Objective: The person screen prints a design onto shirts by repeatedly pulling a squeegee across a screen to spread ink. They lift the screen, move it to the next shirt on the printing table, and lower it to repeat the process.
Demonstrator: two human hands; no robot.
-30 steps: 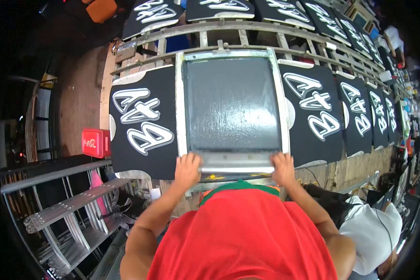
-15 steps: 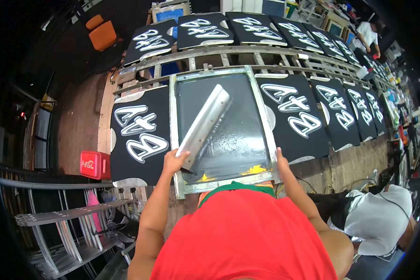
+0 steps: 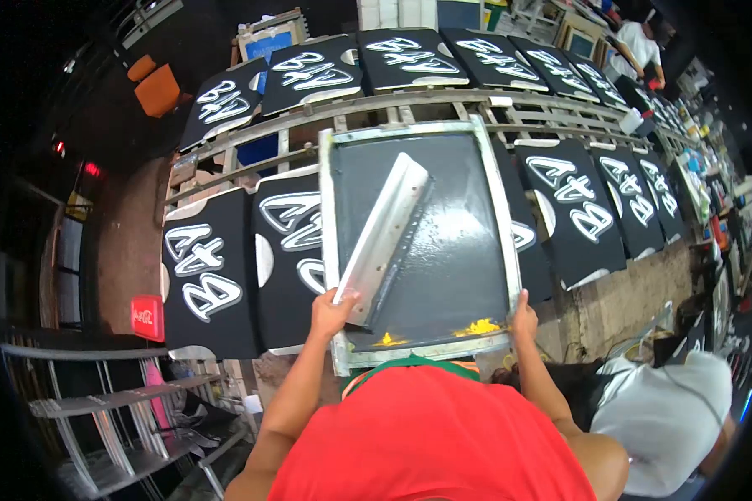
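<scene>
A metal screen frame (image 3: 495, 192) with dark mesh is held in front of my body, over the row of black printed pieces. My left hand (image 3: 334, 314) is closed on its left side near the bottom corner and also touches the lower end of a silver squeegee (image 3: 386, 230), which lies slanted across the mesh. My right hand (image 3: 523, 321) grips the frame's lower right side. Yellow smears (image 3: 480, 326) mark the bottom of the mesh. The frame partly covers a black piece (image 3: 286, 242) on its left and another on its right.
More black pieces with white lettering (image 3: 205, 267) lie in two rows along a wooden rack (image 3: 368, 113). A red box (image 3: 148, 317) and a metal ladder (image 3: 125, 406) are at left. A person in white (image 3: 664, 409) bends at lower right; another person (image 3: 639, 46) stands far right.
The view and my body have moved rightward along the row with the frame. The printed piece formerly right of the frame is now partly under it, and one more piece shows at its left.
</scene>
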